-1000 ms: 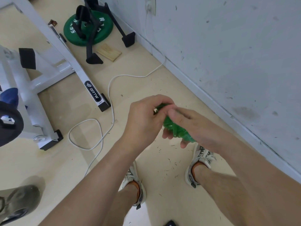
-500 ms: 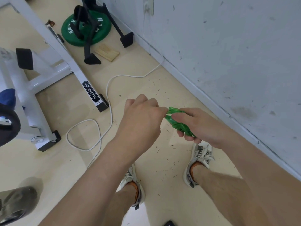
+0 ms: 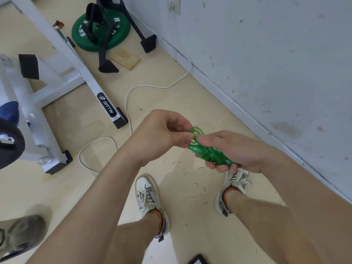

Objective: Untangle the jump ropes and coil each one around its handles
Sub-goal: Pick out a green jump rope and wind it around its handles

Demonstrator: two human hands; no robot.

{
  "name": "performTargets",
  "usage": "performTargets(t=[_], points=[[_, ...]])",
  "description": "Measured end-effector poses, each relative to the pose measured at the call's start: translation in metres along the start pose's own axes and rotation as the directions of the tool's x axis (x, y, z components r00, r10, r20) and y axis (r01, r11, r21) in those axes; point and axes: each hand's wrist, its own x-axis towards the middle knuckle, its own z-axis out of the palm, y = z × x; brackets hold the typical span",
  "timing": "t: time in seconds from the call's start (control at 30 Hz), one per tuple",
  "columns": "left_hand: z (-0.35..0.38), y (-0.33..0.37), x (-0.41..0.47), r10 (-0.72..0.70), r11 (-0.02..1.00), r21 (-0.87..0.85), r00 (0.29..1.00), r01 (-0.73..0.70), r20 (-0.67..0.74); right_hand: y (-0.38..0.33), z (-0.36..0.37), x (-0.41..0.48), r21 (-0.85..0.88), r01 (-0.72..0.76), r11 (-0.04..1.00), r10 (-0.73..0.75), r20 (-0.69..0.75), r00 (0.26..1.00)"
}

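I am standing on a pale floor (image 3: pixel 76 187) beside a scuffed grey wall (image 3: pixel 266 54). A second ago both my grips were bunched over the green jump rope (image 3: pixel 210 157) and hid most of it. Now my left grip (image 3: pixel 160 134) has pulled back a little, and small rope loops (image 3: pixel 198 129) stick out between my two grips. My left grip pinches one loop with thumb and fingertips. My right grip (image 3: pixel 234 149) is curled round the bundle, with the thumb pressing on top. The rope is wound tight round its handles, so I think this one is almost done and only the last bit needs tucking in.

Now I count. There is one green rope, and I can see no other rope. Two loops show. I think two handles lie side by side in my right grip, but I can't be sure. Under my grips are my two shoes (image 3: pixel 146 191). Far past my left grip lie one green weight plate (image 3: pixel 120 33), one wooden block (image 3: pixel 126 59) and one white cable (image 3: pixel 125 103), next to one white frame (image 3: pixel 80 67)
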Motion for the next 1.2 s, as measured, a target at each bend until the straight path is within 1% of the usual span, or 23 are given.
performTargets(t=[0.03, 0.1, 0.2, 0.3, 0.4, 0.57, 0.67, 0.73, 0.77, 0.8, 0.87, 0.9, 0.93, 0.97, 1.03, 1.07, 1.2], points=[[0.001, 0.001, 0.0, 0.014, 1.0, -0.018, 1.0, -0.014, -0.009, -0.001, 0.0, 0.0, 0.025, -0.012, 1.0, 0.012, 0.015, 1.0], [0.003, 0.002, 0.001, 0.04, 0.999, 0.012, 0.998, -0.039, -0.042, -0.002, 0.001, 0.0, 0.055, -0.033, 0.998, 0.031, 0.028, 0.999], [0.004, 0.001, 0.001, 0.072, 0.985, 0.165, 0.993, -0.056, -0.091, -0.001, 0.0, -0.001, 0.093, -0.052, 0.994, 0.049, 0.027, 0.998], [0.004, 0.0, 0.0, 0.109, 0.951, 0.301, 0.989, -0.076, -0.094, -0.001, 0.0, 0.0, 0.107, -0.061, 0.992, 0.059, 0.024, 0.998], [0.005, -0.001, 0.0, 0.166, 0.905, 0.408, 0.984, -0.123, -0.071, 0.0, 0.0, 0.0, 0.125, -0.076, 0.989, 0.072, 0.039, 0.997], [0.009, -0.006, 0.004, 0.252, 0.842, 0.493, 0.968, -0.22, 0.002, 0.0, -0.005, -0.002, 0.174, -0.117, 0.978, 0.104, 0.083, 0.991], [0.011, -0.011, 0.007, 0.319, 0.799, 0.524, 0.947, -0.295, 0.048, 0.0, -0.006, -0.004, 0.167, -0.133, 0.977, 0.118, 0.1, 0.988], [0.013, -0.015, 0.011, 0.361, 0.791, 0.511, 0.931, -0.337, 0.055, 0.0, -0.008, -0.005, 0.16, -0.136, 0.978, 0.119, 0.11, 0.987], [0.013, -0.018, 0.013, 0.339, 0.822, 0.475, 0.94, -0.313, 0.034, 0.0, -0.008, -0.005, 0.153, -0.137, 0.979, 0.119, 0.119, 0.986], [0.013, -0.019, 0.015, 0.288, 0.872, 0.411, 0.958, -0.266, 0.01, 0.0, -0.008, -0.006, 0.145, -0.138, 0.98, 0.119, 0.13, 0.984], [0.013, -0.019, 0.017, 0.175, 0.956, 0.241, 0.985, -0.166, -0.013, 0.001, -0.008, -0.006, 0.141, -0.138, 0.98, 0.118, 0.145, 0.982], [0.014, -0.02, 0.018, 0.158, 0.969, 0.197, 0.987, -0.152, -0.015, 0.001, -0.008, -0.006, 0.148, -0.139, 0.979, 0.117, 0.148, 0.982], [0.016, -0.021, 0.018, 0.187, 0.962, 0.207, 0.982, -0.181, -0.011, 0.001, -0.008, -0.006, 0.161, -0.141, 0.977, 0.116, 0.153, 0.981], [0.018, -0.021, 0.016, 0.248, 0.934, 0.267, 0.969, -0.238, -0.006, 0.002, -0.009, -0.006, 0.176, -0.142, 0.974, 0.115, 0.159, 0.981], [0.023, -0.02, 0.013, 0.394, 0.835, 0.411, 0.919, -0.365, 0.015, 0.003, -0.011, -0.007, 0.19, -0.142, 0.972, 0.111, 0.164, 0.98], [0.024, -0.02, 0.012, 0.432, 0.797, 0.456, 0.902, -0.395, 0.026, 0.004, -0.012, -0.007, 0.183, -0.141, 0.973, 0.112, 0.161, 0.981], [0.029, -0.018, 0.01, 0.402, 0.732, 0.583, 0.914, -0.353, 0.049, 0.006, -0.012, -0.007, 0.13, -0.135, 0.982, 0.118, 0.131, 0.984]])
